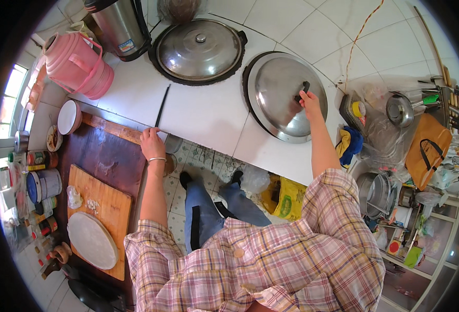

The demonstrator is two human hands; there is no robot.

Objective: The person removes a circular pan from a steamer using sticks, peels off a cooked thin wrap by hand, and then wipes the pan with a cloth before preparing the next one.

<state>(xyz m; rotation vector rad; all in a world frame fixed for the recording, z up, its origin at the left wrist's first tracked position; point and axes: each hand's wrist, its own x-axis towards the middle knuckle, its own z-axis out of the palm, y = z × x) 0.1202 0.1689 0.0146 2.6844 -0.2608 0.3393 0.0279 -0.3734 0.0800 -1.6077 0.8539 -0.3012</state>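
My right hand point(309, 104) grips the black handle of a large domed metal lid point(276, 93), which lies over a round, dark-rimmed opening in the white tiled counter point(206, 111). My left hand point(152, 145), with a bangle at the wrist, rests at the counter's front edge, near the lower end of a thin black rod point(163, 105). Whether its fingers hold anything cannot be made out. Behind, a second metal lid point(200, 50) with a round knob covers another dark-rimmed pan. A wooden cutting board point(96, 222) at the left bears a round pale slab point(93, 240) and small chopped bits.
A pink thermos jug point(79, 66) and a steel flask point(120, 27) stand at the back left. A white bowl point(68, 117) and several jars line the left side. At the right are a small saucepan point(400, 110), a blue and yellow cloth point(349, 146) and an orange bag point(428, 150).
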